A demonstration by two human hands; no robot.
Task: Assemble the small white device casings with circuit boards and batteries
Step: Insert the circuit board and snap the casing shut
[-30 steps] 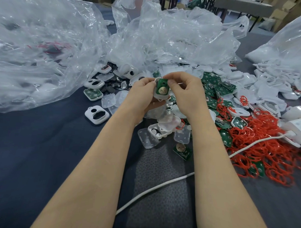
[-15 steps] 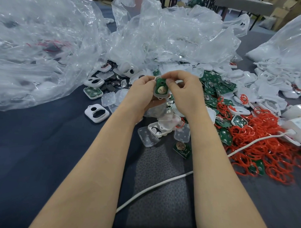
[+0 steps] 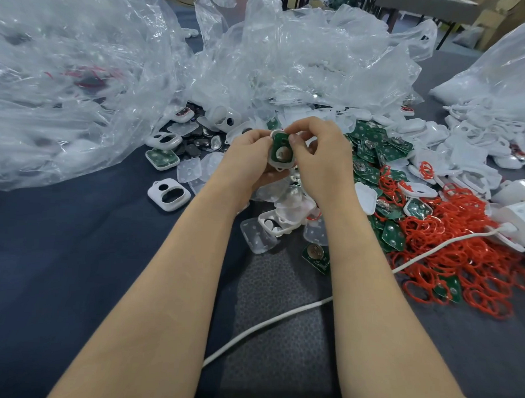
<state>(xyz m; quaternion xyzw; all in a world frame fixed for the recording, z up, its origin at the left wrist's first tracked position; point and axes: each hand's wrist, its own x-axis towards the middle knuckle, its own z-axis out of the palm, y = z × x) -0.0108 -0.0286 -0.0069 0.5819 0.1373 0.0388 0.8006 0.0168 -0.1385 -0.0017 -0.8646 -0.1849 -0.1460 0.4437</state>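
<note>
Both hands hold one small white casing [image 3: 275, 164] with a green circuit board [image 3: 278, 140] and a round battery [image 3: 285, 153] set inside it. My left hand [image 3: 247, 156] cups the casing from the left and below. My right hand [image 3: 322, 153] pinches its top right edge, thumb pressing on the board. Loose green circuit boards [image 3: 373, 146] lie heaped to the right. White casing halves [image 3: 169, 193] and clear inserts [image 3: 255, 235] are scattered below and left of the hands.
Crumpled clear plastic bags [image 3: 81, 79] fill the left and back of the dark table [image 3: 60, 251]. A pile of red rings [image 3: 462, 244] lies at right, next to white boxes [image 3: 520, 207]. A white cable [image 3: 266, 324] crosses the front between my forearms.
Both hands have held the casing in nearly the same place. The right thumb has shifted a little on the green board.
</note>
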